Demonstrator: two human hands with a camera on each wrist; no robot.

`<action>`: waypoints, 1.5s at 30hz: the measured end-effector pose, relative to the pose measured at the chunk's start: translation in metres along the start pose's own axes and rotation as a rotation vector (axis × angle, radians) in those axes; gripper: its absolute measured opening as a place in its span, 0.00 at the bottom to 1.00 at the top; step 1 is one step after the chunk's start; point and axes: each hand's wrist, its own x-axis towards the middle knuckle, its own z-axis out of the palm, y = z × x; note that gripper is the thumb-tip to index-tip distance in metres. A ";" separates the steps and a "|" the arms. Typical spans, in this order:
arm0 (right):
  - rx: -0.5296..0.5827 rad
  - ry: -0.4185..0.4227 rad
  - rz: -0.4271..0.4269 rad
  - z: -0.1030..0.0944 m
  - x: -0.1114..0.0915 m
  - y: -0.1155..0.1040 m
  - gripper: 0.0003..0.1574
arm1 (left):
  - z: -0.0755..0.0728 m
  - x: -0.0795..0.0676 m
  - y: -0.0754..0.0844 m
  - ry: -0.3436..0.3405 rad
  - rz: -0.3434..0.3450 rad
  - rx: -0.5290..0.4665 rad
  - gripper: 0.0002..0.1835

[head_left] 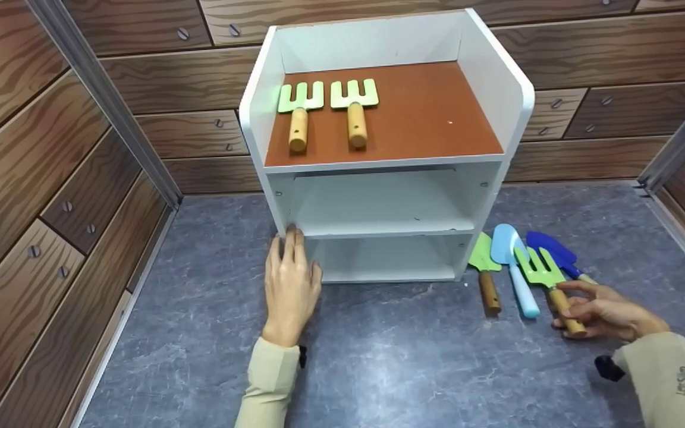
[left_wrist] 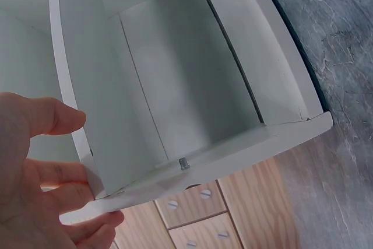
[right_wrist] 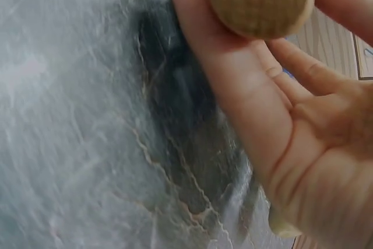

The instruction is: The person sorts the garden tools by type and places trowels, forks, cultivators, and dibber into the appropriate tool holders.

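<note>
Slantwise, green fork points forward-left; right hand pinches handle; left hand, fingers extended, touches shelf.

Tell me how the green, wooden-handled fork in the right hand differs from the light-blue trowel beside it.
The green, wooden-handled fork splits into prongs; the light-blue trowel has one solid, rounded blade. The fork's handle is wood-coloured; the trowel's is light blue. The right hand grips the fork; the trowel lies unheld. Both are garden hand tools.

Green fork (tan handle)
</note>
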 end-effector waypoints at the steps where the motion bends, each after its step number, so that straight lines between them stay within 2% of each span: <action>1: 0.017 -0.020 -0.009 -0.001 0.000 0.000 0.42 | 0.000 0.000 0.000 -0.001 0.001 0.002 0.34; 5: 0.088 -0.101 -0.042 -0.004 -0.002 0.000 0.34 | -0.002 0.000 0.000 -0.006 0.004 0.014 0.34; 8: 0.098 -0.125 -0.055 -0.005 -0.002 0.001 0.33 | -0.002 0.001 0.000 -0.011 0.002 0.016 0.35; 14: 0.072 -0.105 -0.062 -0.004 -0.003 0.003 0.36 | -0.002 0.002 0.001 -0.010 0.000 0.006 0.35; 19: 0.053 -0.076 -0.074 -0.003 -0.005 0.002 0.33 | -0.001 0.001 0.001 -0.015 -0.003 0.004 0.35; 25: -0.002 -0.061 -0.121 0.000 -0.006 -0.002 0.34 | -0.001 0.001 0.001 -0.017 -0.008 -0.003 0.34; 30: -0.001 -0.043 -0.150 0.001 -0.007 -0.002 0.35 | 0.000 0.001 0.002 -0.018 -0.008 -0.005 0.34; 38: -0.024 -0.020 -0.247 0.004 -0.008 -0.003 0.41 | -0.001 0.001 0.003 -0.028 -0.004 0.010 0.33; 45: 0.005 -0.056 -0.320 0.005 -0.009 -0.003 0.43 | 0.000 0.001 0.001 -0.008 -0.001 0.014 0.34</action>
